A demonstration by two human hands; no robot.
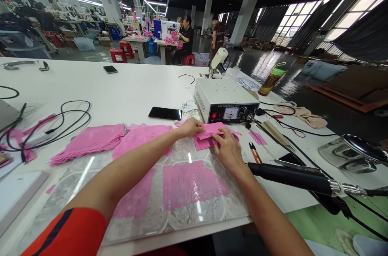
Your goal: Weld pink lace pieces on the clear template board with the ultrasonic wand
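In front of the grey control box (227, 90), both hands are at a pink fabric piece (214, 128) above a small stack of the same pink fabric (203, 143). My left hand (192, 126) pinches its left edge between thumb and fingers. At the right edge, my right hand (226, 145) has its thumb and fingertips closed on the fabric. Nearer to me lies a glossy transparent board (182, 219) with pink pieces (194, 185) showing on or through it. Two heaps of pink fabric (91, 141) sit to the left of my hands.
A black handheld tool (291, 177) with a cable lies at the right, near orange-handled snips (255, 153). Behind the hands are a black phone (165, 113) and a green-capped bottle (271, 80). A glass kettle (351, 153) stands far right; black cables (75, 104) loop at left.
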